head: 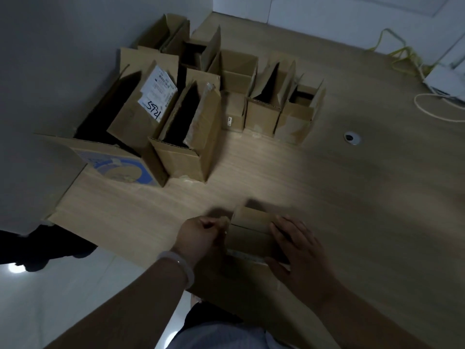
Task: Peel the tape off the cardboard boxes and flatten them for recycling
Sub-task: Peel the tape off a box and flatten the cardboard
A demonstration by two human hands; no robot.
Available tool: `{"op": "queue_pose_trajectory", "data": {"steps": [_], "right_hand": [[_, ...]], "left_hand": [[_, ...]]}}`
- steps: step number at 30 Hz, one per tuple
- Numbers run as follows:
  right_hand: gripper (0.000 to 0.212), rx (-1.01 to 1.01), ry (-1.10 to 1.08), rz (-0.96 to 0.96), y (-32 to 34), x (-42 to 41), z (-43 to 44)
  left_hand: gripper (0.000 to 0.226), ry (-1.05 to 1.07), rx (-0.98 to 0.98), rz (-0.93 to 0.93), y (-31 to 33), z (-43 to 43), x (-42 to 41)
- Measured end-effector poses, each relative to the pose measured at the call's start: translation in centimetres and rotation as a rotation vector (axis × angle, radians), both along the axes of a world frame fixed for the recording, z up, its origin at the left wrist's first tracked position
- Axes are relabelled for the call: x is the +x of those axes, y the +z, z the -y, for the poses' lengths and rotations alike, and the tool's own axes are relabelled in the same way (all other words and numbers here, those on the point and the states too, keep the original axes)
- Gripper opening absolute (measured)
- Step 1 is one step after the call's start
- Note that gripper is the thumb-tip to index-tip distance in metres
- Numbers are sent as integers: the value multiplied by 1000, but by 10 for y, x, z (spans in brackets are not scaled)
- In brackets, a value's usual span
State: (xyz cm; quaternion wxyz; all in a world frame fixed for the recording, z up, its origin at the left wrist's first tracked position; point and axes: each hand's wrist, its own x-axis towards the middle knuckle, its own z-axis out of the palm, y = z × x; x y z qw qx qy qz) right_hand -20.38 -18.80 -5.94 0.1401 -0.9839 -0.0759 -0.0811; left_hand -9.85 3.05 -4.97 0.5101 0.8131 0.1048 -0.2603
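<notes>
- Small box [251,234]: plain brown cardboard, sits at the near edge of the wooden table [327,185], between both hands.
- Top flaps closed, seam runs across the lid; pale tape strip [242,254] along its near edge.
- Left hand [201,235]: fingers curled, pinching at the box's left top edge; blur hides whether it has tape.
- Right hand [299,250]: fingers spread, pressing flat on the box's right side.
- Open boxes [186,137] clustered far-left on the table.

A small brown cardboard box [251,235] lies at the near table edge; more brown boxes [181,117] stand open behind it.
</notes>
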Motion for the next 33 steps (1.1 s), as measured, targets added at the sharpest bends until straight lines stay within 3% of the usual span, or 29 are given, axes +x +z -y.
{"op": "queue_pose_trajectory", "data": {"steps": [4, 7, 13, 17, 20, 24, 29, 33], "right_hand": [[61, -9, -60, 4, -2, 0, -6], [63, -35, -102, -14, -2, 1, -12], [62, -8, -155, 7, 2, 1, -19], [65, -27, -190, -39, 6, -3, -19], [70, -7, -297, -97, 6, -9, -17], [78, 18, -412, -178, 10, -14, -11], [73, 153, -370, -130, 17, -15, 2], [65, 118, -364, -58, 15, -21, 16]], "left_hand": [[19, 12, -280, -190, 10, -10, 7], [19, -77, -338, -219, 15, -17, 18], [26, -172, -235, -242, 2, -8, 34], [3, -199, -4, -41, -12, -8, 43], [16, -206, 201, 170, -17, -11, 57], [20, -294, 339, 285, -19, -17, 75], [18, -366, 410, 310, -20, -13, 78], [21, -439, 420, 362, -19, -7, 75]]}}
